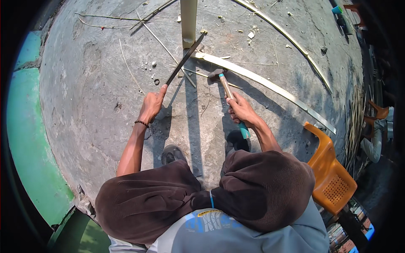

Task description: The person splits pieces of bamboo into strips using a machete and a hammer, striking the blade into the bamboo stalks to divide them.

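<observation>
Closed around the handle end of a long dark machete (184,60), my left hand (150,107) points its blade up and to the right. The blade crosses the lower end of a pale bamboo pole (188,21); whether it is wedged in there, I cannot tell. From that same end a split bamboo strip (261,80) runs off to the right. My right hand (243,111) grips a hammer (226,87) by its wooden and teal handle. The dark hammer head is above the ground, apart from the blade and just below the strip.
Another long strip (291,40) lies at the far right. Thin twigs (162,44) and chips (251,35) litter the concrete ground (97,92). An orange plastic chair (333,185) stands at right, near a bundle of thin sticks (354,126). A green ledge (33,143) borders the left.
</observation>
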{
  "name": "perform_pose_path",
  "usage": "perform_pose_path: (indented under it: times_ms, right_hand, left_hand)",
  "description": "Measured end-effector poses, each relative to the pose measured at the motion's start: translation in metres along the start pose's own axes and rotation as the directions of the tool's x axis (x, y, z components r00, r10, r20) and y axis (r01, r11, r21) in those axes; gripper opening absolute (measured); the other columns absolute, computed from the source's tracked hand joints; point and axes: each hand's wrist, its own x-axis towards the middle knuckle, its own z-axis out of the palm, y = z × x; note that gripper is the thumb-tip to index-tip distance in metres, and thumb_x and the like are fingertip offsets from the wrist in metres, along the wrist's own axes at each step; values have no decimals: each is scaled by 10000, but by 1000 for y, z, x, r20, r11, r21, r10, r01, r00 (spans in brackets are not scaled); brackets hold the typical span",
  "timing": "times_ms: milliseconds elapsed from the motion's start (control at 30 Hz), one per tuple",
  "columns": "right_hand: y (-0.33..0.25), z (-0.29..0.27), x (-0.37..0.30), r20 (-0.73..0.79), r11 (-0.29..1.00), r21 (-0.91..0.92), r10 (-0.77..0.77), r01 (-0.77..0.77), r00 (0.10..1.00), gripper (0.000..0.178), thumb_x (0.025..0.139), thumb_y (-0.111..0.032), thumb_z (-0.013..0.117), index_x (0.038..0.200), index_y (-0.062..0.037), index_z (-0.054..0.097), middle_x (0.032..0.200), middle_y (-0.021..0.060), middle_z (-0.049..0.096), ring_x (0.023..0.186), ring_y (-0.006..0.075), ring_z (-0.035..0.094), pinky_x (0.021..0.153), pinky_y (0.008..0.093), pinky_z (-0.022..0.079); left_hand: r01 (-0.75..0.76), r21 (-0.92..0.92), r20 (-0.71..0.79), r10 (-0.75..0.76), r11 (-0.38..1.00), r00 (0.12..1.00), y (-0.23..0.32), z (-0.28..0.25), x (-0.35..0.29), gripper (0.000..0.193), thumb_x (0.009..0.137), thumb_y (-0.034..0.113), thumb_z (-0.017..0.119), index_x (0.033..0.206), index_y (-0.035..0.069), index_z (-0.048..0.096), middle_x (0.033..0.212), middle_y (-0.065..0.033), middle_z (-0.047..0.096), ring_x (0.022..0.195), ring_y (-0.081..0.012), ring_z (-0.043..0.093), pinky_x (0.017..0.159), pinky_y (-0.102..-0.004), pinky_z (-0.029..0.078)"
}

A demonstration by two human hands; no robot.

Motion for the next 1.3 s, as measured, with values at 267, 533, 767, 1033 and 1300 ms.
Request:
perform_pose_path:
  times_ms: [267, 533, 767, 1033, 1300]
  right_hand:
    - [56, -32, -63, -89, 736, -660, -277, 152, 957, 304, 1016, -299, 552, 1166, -38, 598, 759, 220, 622, 684, 383, 637, 651, 465, 483]
    - [48, -49, -3, 87, 385, -793, -697, 473, 712, 226, 994, -226, 591, 1010, -17, 677, 891, 171, 643, 841, 339, 624, 752, 440, 488]
    - [-58, -88, 84, 93, 81, -948, -856, 309, 508, 256, 956, -248, 645, 1155, -87, 637, 1134, 135, 611, 1076, 327, 588, 877, 457, 461]
    - [-77, -117, 132, 162, 245, -905, -556, 347, 815, 252, 924, -259, 675, 1032, -38, 621, 986, 177, 641, 1000, 363, 599, 852, 460, 474]
    - [-64, -70, 115, 29, 228, -949, -628, 219, 778, 479, 860, -416, 749, 1187, -104, 589, 1215, 136, 562, 1153, 377, 547, 909, 566, 433]
  left_hand:
    - [-79, -15, 8, 79, 997, 997, 12, 0, 5, 942, 914, 774, 423, 607, -112, 515, 546, -234, 482, 588, -321, 600, 610, -495, 456]
    - [-90, -99, -19, 88, 991, 996, -1, -6, 6, 892, 936, 758, 414, 524, -29, 495, 477, -117, 432, 455, -223, 481, 453, -438, 379]
    - [-21, -112, -27, 18, 993, 999, 2, -17, -9, 739, 915, 764, 466, 521, 148, 359, 466, 31, 349, 383, -111, 359, 377, -331, 267]
    - [-109, 106, -163, 126, 988, 979, -4, -23, -4, 854, 919, 756, 452, 542, -9, 414, 501, -114, 358, 489, -217, 402, 511, -448, 353]
    - [-97, 166, -235, 135, 981, 963, -7, -41, -3, 869, 919, 734, 481, 573, -62, 512, 531, -194, 399, 514, -255, 427, 542, -477, 365]
